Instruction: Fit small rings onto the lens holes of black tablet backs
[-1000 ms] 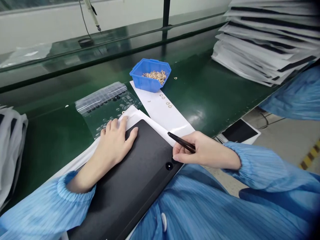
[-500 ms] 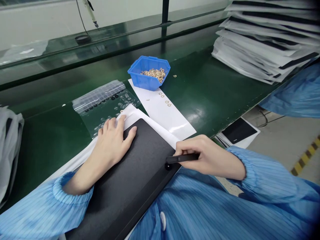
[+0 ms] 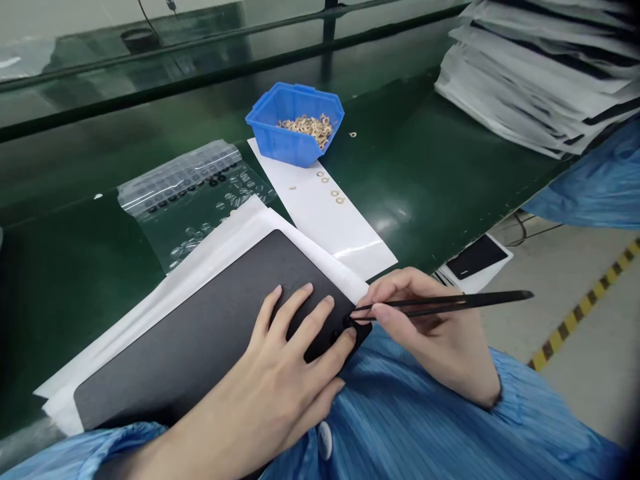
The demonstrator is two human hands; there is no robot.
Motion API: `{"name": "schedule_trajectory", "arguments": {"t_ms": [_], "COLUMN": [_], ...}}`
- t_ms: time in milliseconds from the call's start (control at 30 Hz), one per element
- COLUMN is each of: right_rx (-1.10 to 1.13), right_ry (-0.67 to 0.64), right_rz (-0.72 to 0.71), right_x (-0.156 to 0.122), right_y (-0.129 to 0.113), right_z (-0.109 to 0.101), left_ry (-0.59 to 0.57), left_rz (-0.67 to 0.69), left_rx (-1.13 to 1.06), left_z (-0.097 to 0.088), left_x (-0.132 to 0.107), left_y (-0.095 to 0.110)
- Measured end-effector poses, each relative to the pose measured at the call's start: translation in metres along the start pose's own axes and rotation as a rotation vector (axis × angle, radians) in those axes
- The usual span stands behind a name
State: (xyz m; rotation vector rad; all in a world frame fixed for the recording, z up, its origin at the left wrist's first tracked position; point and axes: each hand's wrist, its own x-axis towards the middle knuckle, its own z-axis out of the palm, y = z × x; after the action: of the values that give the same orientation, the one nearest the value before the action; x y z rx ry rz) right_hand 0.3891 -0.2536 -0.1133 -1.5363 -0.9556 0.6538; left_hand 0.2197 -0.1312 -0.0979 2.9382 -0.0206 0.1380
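The left hand [image 3: 295,373] lies open and flat on a dark grey panel [image 3: 200,333], fingers spread, with the fingertips near the panel's right corner. The right hand [image 3: 435,333] is closed around a pair of thin black tweezers [image 3: 450,303], pinched between thumb and forefinger; the tips meet the panel at that same corner, just beside the left forefinger, and the long end sticks out to the right past the bench edge. The panel lies at the near edge of the green bench [image 3: 425,173] on a white sheet [image 3: 210,247], partly overhanging the person's blue-clad lap. Behind it lies a white strip [image 3: 345,233] with a few small rings [image 3: 338,197] on it, and a blue bin [image 3: 295,143] holding many more of them stands on its far end. A clear plastic bag [image 3: 185,193] with small dark and clear parts lies to the left of the strip. A stack of wrapped flat items [image 3: 540,67] sits at the far right.
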Motion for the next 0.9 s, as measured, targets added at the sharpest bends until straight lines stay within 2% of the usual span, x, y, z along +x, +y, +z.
{"name": "schedule_trajectory", "arguments": {"t_ms": [200,467,900], "right_rx": [-0.083,-0.185,-0.230], "right_ry": [0.061,0.078,-0.050], "right_rz": [-0.044,-0.057,-0.039], "right_x": [-0.0002,-0.0024,0.0030], "right_y": [-0.0014,-0.0060,-0.0046], "right_z": [0.0075,0.0098,0.0034], "left_ry": [0.088,0.044,0.051], "left_rz": [-0.034,0.015,0.018], "left_rx": [-0.026,0.017,-0.006], "left_z": [0.0053,0.0044,0.0034], "left_x": [0.0027,0.0020,0.0029], "left_y": [0.0017,-0.0013,-0.0012]}}
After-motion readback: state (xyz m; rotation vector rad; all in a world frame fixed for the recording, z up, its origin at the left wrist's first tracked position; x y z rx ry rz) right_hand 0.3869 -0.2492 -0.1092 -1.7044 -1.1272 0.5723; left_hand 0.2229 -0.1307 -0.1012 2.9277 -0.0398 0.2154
